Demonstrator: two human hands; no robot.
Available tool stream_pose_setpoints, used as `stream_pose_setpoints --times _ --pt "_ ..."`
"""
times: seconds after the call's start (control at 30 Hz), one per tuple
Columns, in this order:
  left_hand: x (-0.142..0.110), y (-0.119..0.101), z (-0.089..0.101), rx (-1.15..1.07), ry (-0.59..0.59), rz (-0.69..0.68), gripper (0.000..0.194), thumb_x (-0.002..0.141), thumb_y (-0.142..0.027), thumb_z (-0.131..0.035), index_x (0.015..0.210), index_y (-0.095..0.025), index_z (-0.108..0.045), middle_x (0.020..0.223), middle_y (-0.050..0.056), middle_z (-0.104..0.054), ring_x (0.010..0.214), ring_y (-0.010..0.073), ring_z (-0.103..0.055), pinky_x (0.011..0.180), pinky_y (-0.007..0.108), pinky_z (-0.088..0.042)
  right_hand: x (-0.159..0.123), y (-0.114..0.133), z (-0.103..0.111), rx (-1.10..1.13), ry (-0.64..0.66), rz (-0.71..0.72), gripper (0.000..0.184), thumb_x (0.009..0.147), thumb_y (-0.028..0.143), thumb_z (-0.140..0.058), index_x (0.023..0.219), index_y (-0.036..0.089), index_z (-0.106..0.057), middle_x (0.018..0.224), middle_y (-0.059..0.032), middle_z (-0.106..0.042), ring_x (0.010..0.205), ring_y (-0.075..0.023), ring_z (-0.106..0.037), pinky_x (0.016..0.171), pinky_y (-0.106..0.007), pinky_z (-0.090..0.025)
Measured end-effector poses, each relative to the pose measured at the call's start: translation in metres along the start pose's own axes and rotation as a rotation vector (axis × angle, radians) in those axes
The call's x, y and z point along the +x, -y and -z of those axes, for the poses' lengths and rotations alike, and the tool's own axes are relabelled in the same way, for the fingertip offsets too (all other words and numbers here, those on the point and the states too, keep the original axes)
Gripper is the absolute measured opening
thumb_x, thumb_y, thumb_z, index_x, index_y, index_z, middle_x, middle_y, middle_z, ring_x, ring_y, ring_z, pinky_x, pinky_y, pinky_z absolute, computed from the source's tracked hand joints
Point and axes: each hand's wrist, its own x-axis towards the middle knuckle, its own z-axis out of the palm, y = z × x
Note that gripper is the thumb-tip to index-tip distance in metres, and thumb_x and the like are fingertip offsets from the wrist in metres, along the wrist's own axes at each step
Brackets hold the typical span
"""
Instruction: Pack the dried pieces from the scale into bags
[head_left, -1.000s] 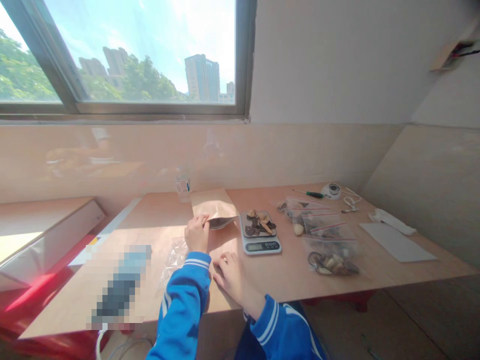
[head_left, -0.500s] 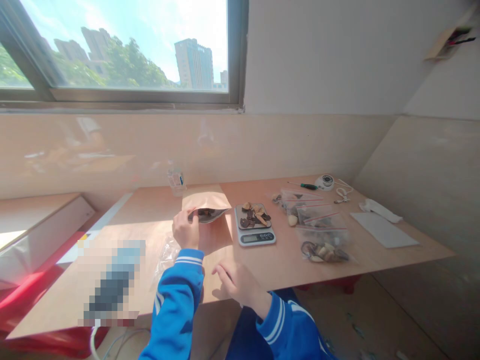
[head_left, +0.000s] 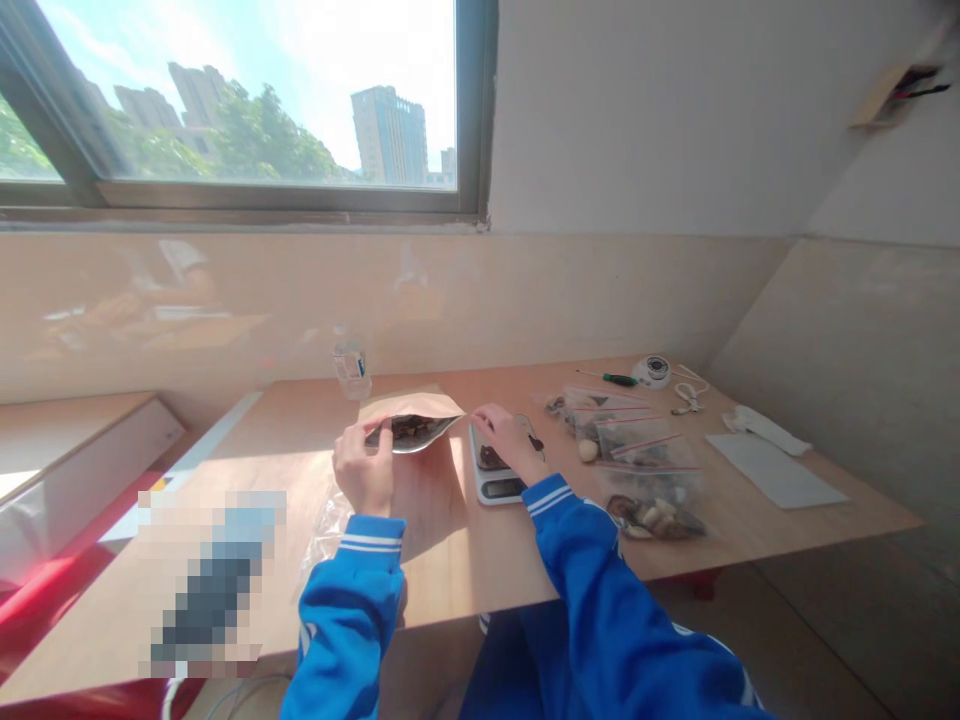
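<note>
My left hand [head_left: 363, 468] grips the left side of a brown kraft paper pouch [head_left: 448, 404], thumb over its near edge. The pouch lies with its mouth open towards me; dark dried pieces [head_left: 414, 428] show inside. My right hand [head_left: 507, 440] reaches across the white kitchen scale [head_left: 486, 490], thumb and forefinger closed at the pouch's right corner. Beneath that hand, the scale's plate and the dried slices [head_left: 535, 440] on it are partly hidden. A crumpled clear plastic bag [head_left: 327, 525] lies beside my left wrist.
Zip bags of dried pieces [head_left: 656, 515] lie right of the scale. Behind them are a green-handled screwdriver [head_left: 619, 380], a white dome camera [head_left: 652, 371] and white sheets [head_left: 776, 470]. A plastic bottle [head_left: 351, 368] stands at the back. A blurred-out object [head_left: 217, 580] lies at left.
My right hand has moved from the table's front edge up and forward over the scale to the pouch's right corner. The pouch mouth gapes wider, with my left hand still on it.
</note>
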Motion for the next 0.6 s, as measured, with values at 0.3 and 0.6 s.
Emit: stream_pose_setpoints --times 0.3,0.6 --pt "-0.002 0.004 0.003 0.025 0.017 -0.019 0.021 0.085 -0.034 -0.055 0.088 -0.018 -0.067 0.086 0.006 -0.067 0.082 0.0209 -0.057 0.079 0.033 -0.043 -0.042 0.011 -0.008 -0.116 -0.25 -0.063 0.027 0.097 0.026 -0.037 0.098 0.019 -0.063 0.104 -0.0081 -0.065 0.101 -0.0223 -0.055 0.09 -0.037 -0.037" --pt "0.001 0.011 0.0 0.1 0.208 0.055 0.019 0.084 -0.03 -0.053 0.092 -0.021 -0.067 0.091 0.005 -0.07 0.089 0.0224 -0.063 0.085 0.034 -0.043 -0.137 0.063 -0.011 0.061 -0.148 -0.15 0.023 0.094 0.02 -0.041 0.089 0.022 -0.063 0.088 -0.0044 -0.063 0.088 -0.0204 -0.056 0.083 -0.036 -0.038"
